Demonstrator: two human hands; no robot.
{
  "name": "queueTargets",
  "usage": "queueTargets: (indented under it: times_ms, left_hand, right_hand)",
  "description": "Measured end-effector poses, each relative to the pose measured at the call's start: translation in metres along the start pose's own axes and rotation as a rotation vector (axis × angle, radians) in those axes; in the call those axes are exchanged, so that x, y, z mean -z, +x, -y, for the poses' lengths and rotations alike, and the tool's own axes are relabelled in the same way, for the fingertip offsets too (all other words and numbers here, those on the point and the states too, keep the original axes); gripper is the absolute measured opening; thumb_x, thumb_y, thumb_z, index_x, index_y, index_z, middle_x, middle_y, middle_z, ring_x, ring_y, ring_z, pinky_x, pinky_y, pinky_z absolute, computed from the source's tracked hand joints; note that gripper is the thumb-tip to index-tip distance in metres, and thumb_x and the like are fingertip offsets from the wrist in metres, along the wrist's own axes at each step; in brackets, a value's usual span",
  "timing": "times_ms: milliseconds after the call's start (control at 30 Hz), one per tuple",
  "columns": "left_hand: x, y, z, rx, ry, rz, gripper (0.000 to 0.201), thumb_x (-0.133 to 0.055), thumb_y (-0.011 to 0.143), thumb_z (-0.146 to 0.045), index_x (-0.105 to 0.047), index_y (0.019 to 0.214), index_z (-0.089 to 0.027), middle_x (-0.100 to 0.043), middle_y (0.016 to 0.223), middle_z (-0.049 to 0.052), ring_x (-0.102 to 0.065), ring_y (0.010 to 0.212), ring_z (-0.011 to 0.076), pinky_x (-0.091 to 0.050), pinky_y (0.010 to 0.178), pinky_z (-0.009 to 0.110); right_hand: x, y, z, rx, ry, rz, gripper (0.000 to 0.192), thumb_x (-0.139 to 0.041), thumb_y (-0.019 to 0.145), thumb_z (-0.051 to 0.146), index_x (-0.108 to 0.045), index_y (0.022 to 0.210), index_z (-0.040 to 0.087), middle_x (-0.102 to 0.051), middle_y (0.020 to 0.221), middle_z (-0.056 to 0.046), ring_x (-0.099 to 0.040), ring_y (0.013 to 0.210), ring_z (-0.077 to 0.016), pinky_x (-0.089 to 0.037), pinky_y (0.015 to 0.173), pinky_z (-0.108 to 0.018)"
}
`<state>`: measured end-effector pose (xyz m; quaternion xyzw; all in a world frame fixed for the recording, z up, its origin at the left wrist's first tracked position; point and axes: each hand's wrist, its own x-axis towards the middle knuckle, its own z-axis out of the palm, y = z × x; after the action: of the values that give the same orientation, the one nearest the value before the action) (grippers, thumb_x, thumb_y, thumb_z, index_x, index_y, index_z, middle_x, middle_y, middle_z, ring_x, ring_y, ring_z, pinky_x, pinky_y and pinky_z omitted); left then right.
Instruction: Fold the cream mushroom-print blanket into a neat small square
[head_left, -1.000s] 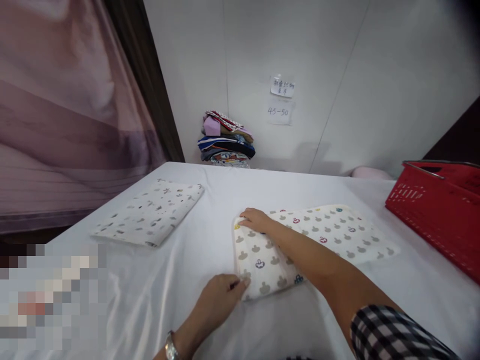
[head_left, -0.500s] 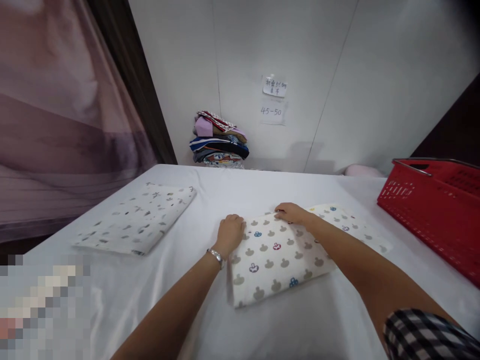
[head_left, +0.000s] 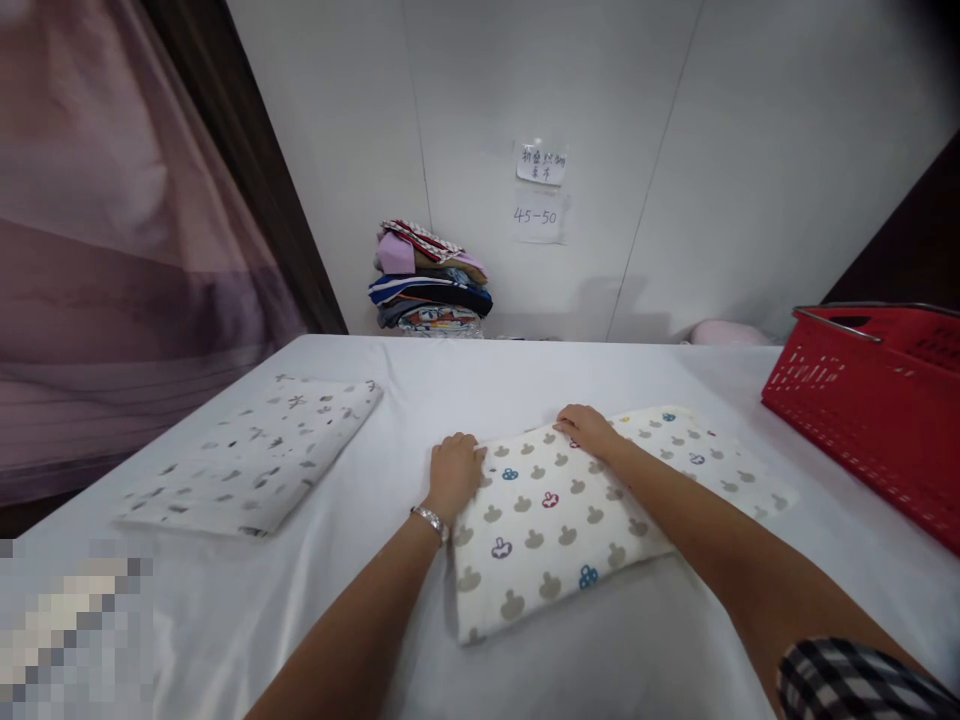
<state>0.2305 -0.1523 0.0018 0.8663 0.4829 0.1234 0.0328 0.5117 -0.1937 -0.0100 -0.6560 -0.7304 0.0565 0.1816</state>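
Two bare hands, the left hand (head_left: pixel 455 475) and the right hand (head_left: pixel 589 430), rest at the far side of a white rectangular fabric cloth with grey and coloured mushroom prints (head_left: pixel 555 535), on a white-draped tabletop (head_left: pixel 382 620). Its long axis runs sideways, from the left fingers at the far left corner, past the right fingers partway along the far edge, and on rightward. The right hand is nearer its middle; a seemingly doubled part spreads nearside of both sets of fingers. All fingers are bent against the fabric; whether they pinch it cannot be told. Only the right forearm (head_left: pixel 697 520) crosses over it. Well left of the left fingers lies a white cloth with grey motifs (head_left: pixel 255 455); well right of the right fingers, a red perforated basket (head_left: pixel 870 420); beyond both hands, a multicoloured fabric stack (head_left: pixel 431 280).
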Motion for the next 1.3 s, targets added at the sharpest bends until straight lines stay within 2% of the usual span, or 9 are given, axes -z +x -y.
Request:
queueTargets:
  times_ms: [333,567,667,767,933,1100,1300]
  left_hand:
    - [0.004,0.001,-0.005,0.014,0.055,0.039,0.026,-0.035,0.089,-0.026,-0.058,0.092,-0.015,-0.063,0.095,0.011,-0.054,0.093,0.0241,-0.035,0.079,0.037]
    - [0.025,0.023,-0.025,-0.003,0.033,0.221,0.051,-0.024,0.090,-0.048,-0.062,0.080,-0.016,-0.067,0.083,0.010,-0.060,0.086,0.0245,-0.035,0.081,0.040]
    - [0.021,0.036,-0.036,-0.030,-0.044,0.278,0.046,-0.027,0.090,-0.047,-0.061,0.082,-0.016,-0.068,0.085,0.010,-0.061,0.084,0.0226,-0.037,0.074,0.033]
    - [0.007,0.041,-0.038,-0.020,-0.134,0.242,0.034,-0.035,0.088,-0.042,-0.058,0.087,-0.018,-0.067,0.090,0.008,-0.060,0.082,0.0196,-0.037,0.067,0.028]
    - [-0.011,0.036,-0.031,-0.001,-0.156,0.124,0.028,-0.037,0.089,-0.041,-0.055,0.088,-0.019,-0.065,0.089,0.006,-0.057,0.081,0.0169,-0.036,0.067,0.026]
    - [-0.011,0.034,-0.031,-0.002,-0.166,0.108,0.027,-0.037,0.089,-0.042,-0.054,0.084,-0.021,-0.064,0.086,0.004,-0.056,0.078,0.0168,-0.035,0.066,0.026]
    - [-0.011,0.034,-0.031,-0.007,-0.172,0.088,0.028,-0.037,0.088,-0.042,-0.053,0.082,-0.020,-0.063,0.083,0.004,-0.055,0.076,0.0166,-0.034,0.065,0.026]
  right_hand:
    - [-0.002,-0.001,0.005,-0.040,-0.004,-0.016,0.021,-0.046,0.089,0.030,-0.063,0.087,0.018,-0.063,0.086,-0.005,-0.054,0.083,-0.0167,-0.036,0.076,-0.027]
    - [-0.005,0.005,0.005,-0.044,-0.071,0.006,0.018,-0.050,0.087,0.030,-0.063,0.090,0.017,-0.064,0.091,-0.007,-0.055,0.087,-0.0182,-0.037,0.078,-0.029]
    - [-0.002,0.007,0.008,-0.043,-0.086,0.014,0.019,-0.050,0.087,0.030,-0.064,0.091,0.018,-0.064,0.092,-0.007,-0.056,0.088,-0.0183,-0.038,0.078,-0.029]
    - [0.004,0.005,0.004,-0.026,-0.098,0.035,0.022,-0.051,0.087,0.035,-0.063,0.094,0.019,-0.065,0.095,-0.006,-0.056,0.090,-0.0182,-0.038,0.079,-0.028]
    - [0.028,-0.015,-0.033,-0.074,-0.123,0.056,0.026,-0.052,0.085,0.038,-0.063,0.099,0.019,-0.066,0.099,-0.007,-0.058,0.091,-0.0193,-0.038,0.081,-0.028]
    - [0.054,-0.048,-0.078,-0.169,-0.145,0.064,0.026,-0.050,0.086,0.036,-0.064,0.097,0.018,-0.066,0.099,-0.008,-0.058,0.092,-0.0214,-0.038,0.082,-0.030]
    - [0.076,-0.070,-0.117,-0.324,-0.120,0.054,0.028,-0.051,0.083,0.037,-0.066,0.096,0.018,-0.065,0.103,-0.011,-0.056,0.096,-0.0242,-0.037,0.086,-0.032]
